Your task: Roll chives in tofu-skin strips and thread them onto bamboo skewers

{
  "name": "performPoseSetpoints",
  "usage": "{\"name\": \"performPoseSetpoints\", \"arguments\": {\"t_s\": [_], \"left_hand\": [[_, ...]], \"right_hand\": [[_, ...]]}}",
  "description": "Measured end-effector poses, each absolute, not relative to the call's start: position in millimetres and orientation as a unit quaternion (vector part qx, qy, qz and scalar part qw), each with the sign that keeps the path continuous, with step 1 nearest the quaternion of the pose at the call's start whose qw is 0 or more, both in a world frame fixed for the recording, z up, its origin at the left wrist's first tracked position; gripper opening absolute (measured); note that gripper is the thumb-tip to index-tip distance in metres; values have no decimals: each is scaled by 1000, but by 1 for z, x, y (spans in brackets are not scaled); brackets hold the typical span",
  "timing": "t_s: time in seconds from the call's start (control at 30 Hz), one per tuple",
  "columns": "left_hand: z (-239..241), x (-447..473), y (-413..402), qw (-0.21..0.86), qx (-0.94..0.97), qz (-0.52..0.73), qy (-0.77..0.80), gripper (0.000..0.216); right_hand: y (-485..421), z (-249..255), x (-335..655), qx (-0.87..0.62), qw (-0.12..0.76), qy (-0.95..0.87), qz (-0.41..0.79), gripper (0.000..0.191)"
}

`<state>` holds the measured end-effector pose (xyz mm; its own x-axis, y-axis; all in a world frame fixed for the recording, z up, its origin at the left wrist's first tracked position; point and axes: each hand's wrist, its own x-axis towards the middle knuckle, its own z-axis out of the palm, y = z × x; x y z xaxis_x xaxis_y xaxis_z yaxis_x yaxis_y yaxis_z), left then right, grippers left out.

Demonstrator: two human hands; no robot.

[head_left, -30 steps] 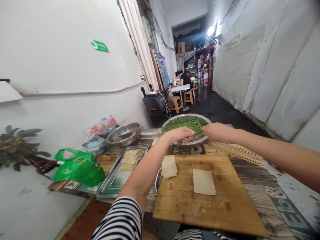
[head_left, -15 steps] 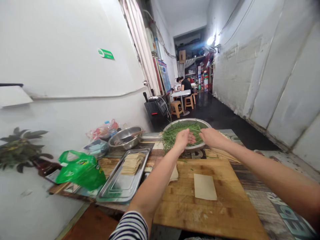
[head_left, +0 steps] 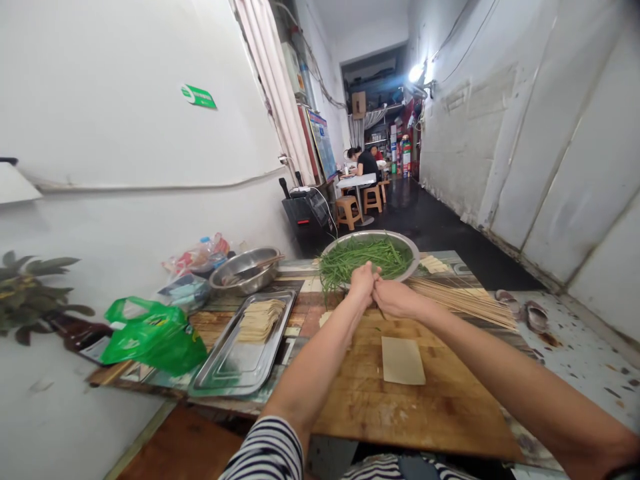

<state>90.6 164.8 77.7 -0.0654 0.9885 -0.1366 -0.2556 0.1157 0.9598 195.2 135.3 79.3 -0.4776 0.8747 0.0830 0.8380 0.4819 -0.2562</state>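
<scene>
Both hands met at the 12 o'clock edge of the cutting board (head_left: 430, 407), touching each other just short of the big metal bowl (head_left: 373, 234). The left hand (head_left: 363, 283) had a narrow grip, its fingers curled in and the thumb up, right where a few strands of the greens (head_left: 360, 257) hung over the bowl's near rim; whether any strands lay inside that grip could not be told. The right hand (head_left: 395, 299) pressed against it from 3 o'clock, showing its back, so its grip could not be told either. The greens filled the bowl, which stood on the bench (head_left: 303, 310) at 12 o'clock from the board. One pale square sheet (head_left: 403, 360) lay flat in the middle of the board, apart from both hands. A bundle of thin wooden skewers (head_left: 460, 300) lay at 2 o'clock, just beside the right wrist. At 9 o'clock sat a steel tray (head_left: 235, 363) with a stack of pale sheets (head_left: 260, 317) at its far end. A smaller metal bowl (head_left: 245, 267) stood at 10 o'clock, and a green plastic bag (head_left: 150, 333) lay beyond the tray. Far down the corridor a person (head_left: 369, 163) sat at a white table.
</scene>
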Motion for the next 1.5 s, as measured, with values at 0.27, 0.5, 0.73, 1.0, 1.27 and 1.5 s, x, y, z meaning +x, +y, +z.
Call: {"name": "performPoseSetpoints", "arguments": {"t_s": [0.27, 0.5, 0.73, 1.0, 1.27, 1.5], "left_hand": [[68, 77, 138, 641, 517, 361, 438, 23], [62, 77, 114, 664, 597, 239, 381, 55], [64, 70, 93, 739, 547, 177, 352, 57], [22, 53, 72, 466, 755, 274, 371, 17], [-26, 46, 40, 345, 798, 330, 368, 22], [-28, 46, 37, 193, 905, 245, 289, 31]], "right_hand": [[123, 65, 239, -423, 318, -809, 255, 50], [97, 38, 240, -381, 432, -640, 509, 41], [84, 22, 248, -389, 438, -569, 577, 39], [60, -14, 258, -390, 429, -652, 489, 32], [34, -31, 276, -294, 362, -860, 208, 23], [25, -35, 282, -252, 309, -916, 54, 26]]}}
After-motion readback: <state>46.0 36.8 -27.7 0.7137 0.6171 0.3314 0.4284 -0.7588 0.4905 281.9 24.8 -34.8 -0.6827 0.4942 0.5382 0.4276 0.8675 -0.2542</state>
